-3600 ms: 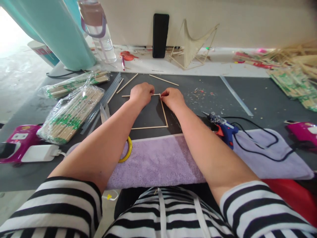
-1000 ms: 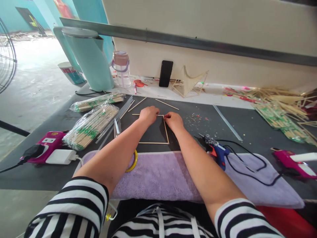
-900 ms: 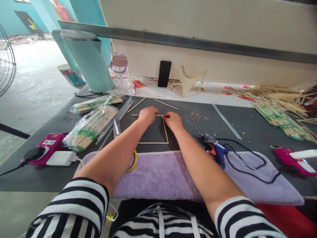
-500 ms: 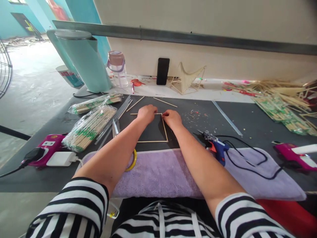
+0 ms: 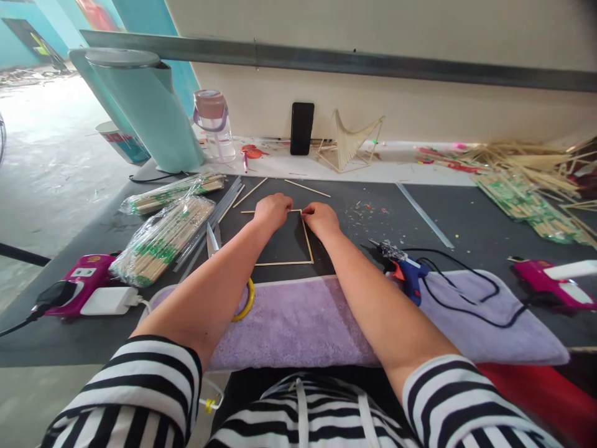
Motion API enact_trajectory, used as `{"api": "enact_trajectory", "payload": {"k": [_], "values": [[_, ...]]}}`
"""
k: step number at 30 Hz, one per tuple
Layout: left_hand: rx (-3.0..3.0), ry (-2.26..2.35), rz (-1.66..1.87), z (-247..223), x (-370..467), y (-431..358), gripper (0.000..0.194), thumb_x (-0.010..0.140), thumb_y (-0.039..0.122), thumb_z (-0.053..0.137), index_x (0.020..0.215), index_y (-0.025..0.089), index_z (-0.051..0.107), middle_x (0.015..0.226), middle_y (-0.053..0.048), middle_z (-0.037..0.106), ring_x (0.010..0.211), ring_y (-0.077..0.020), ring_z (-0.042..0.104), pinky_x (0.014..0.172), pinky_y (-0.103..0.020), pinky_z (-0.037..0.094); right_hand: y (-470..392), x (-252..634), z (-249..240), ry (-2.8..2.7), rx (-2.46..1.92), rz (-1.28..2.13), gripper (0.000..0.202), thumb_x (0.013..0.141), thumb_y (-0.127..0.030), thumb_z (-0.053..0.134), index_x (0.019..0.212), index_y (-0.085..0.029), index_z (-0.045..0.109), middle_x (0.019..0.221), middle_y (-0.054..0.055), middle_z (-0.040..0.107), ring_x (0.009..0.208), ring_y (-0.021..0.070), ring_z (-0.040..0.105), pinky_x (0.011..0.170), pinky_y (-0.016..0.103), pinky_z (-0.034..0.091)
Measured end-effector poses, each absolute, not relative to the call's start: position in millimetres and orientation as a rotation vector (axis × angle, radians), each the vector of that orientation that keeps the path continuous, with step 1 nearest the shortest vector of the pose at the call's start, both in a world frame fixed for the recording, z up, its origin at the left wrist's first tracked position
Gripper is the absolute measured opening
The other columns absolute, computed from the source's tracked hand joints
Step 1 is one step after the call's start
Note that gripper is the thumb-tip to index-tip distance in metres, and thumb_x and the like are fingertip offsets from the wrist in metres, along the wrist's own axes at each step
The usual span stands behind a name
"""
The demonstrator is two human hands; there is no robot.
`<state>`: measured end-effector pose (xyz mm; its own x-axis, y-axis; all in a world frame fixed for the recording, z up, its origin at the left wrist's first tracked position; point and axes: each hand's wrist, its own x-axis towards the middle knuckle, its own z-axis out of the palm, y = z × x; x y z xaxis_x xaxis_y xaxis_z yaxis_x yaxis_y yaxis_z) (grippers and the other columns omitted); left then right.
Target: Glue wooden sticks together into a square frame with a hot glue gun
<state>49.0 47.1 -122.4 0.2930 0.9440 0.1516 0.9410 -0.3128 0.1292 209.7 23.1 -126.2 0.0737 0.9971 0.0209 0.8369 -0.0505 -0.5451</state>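
Note:
My left hand is closed on the upper stick, which lies crosswise on the dark table. Close by on the right, my right hand pinches the corner where that stick meets the side stick. The side stick runs down to a lower stick, and they form a corner. My left forearm hides the left part of this outline. Two loose sticks lie just beyond my hands.
Bagged sticks, scissors and a kettle stand or lie left. A glue gun rests right, by a purple towel. Behind are a phone and a stick model.
The whole view has shifted slightly, so things appear a little further left and up. Both hands keep nearly the same places at the upper stick and corner.

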Motion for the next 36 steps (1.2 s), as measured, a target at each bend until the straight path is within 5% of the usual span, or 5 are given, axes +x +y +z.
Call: {"api": "enact_trajectory", "payload": {"k": [36], "values": [[2.497, 1.851, 0.283, -119.4, 51.1, 45.2, 0.028, 0.091, 0.025, 0.049, 0.101, 0.028, 0.075, 0.111, -0.004, 0.071, 0.100, -0.0215, 0.066, 0.076, -0.030, 0.045, 23.9, 210.6, -127.7, -1.832, -1.927, 0.507, 0.016, 0.086, -0.028, 0.064, 0.095, -0.025, 0.077, 0.105, 0.004, 0.077, 0.100, 0.0209, 0.068, 0.083, 0.030, 0.050]]}}
